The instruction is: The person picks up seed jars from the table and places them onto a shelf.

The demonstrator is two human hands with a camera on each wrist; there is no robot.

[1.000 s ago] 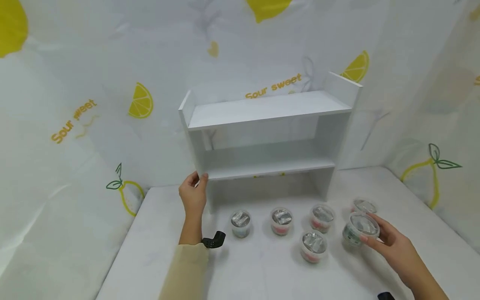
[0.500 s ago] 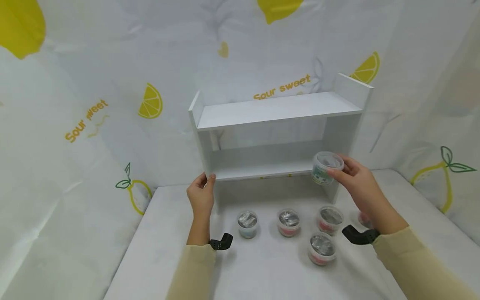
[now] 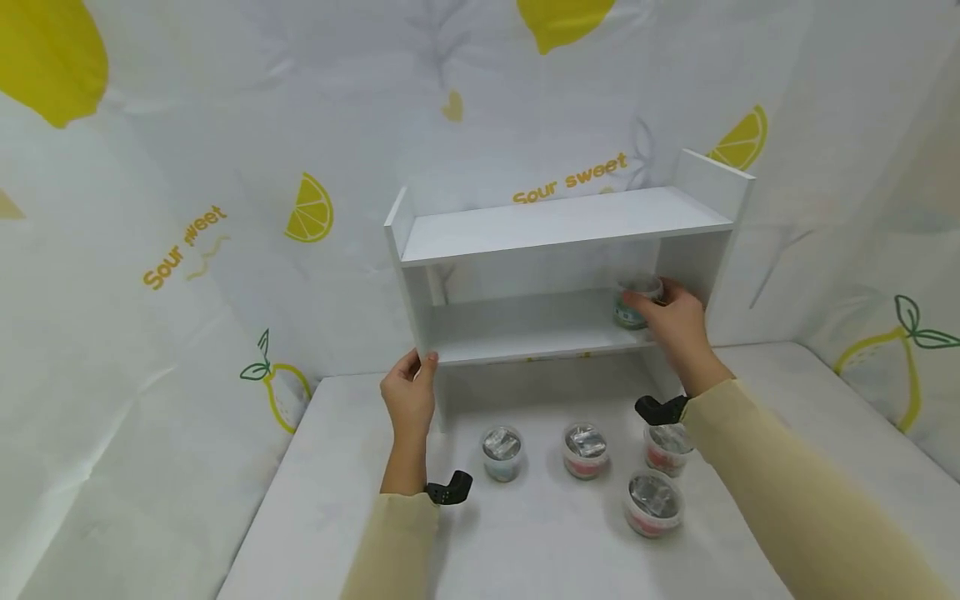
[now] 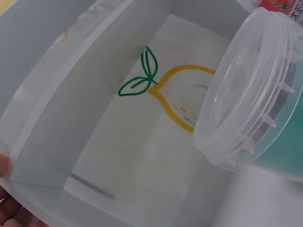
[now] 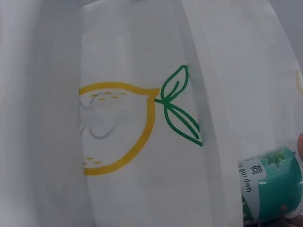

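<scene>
A white two-tier shelf (image 3: 517,327) stands at the back of the table. At its left side panel, my left hand (image 3: 408,396) pinches the front edge between thumb and fingers, about level with the lower board. My right hand (image 3: 675,325) holds a green-labelled plastic tub (image 3: 627,315) upright at the right end of the lower board, and its fingers hide part of it. The tub's green label (image 5: 272,182) shows in the right wrist view, past the board's edge. In the left wrist view, a lidded teal tub (image 4: 279,123) appears large in front of the shelf.
In front of the shelf, a pale blue tub (image 3: 502,454) and several red-labelled tubs, one of them (image 3: 654,504) nearest me, stand on the white table (image 3: 540,558). The right sleeve (image 3: 802,483) covers the table's right part. Lemon-printed white sheeting (image 3: 300,100) lines the walls.
My right hand has lifted the green-labelled tub from the table's right side, carrying it up and left onto the lower board. The left hand keeps its hold; the view has shifted slightly.
</scene>
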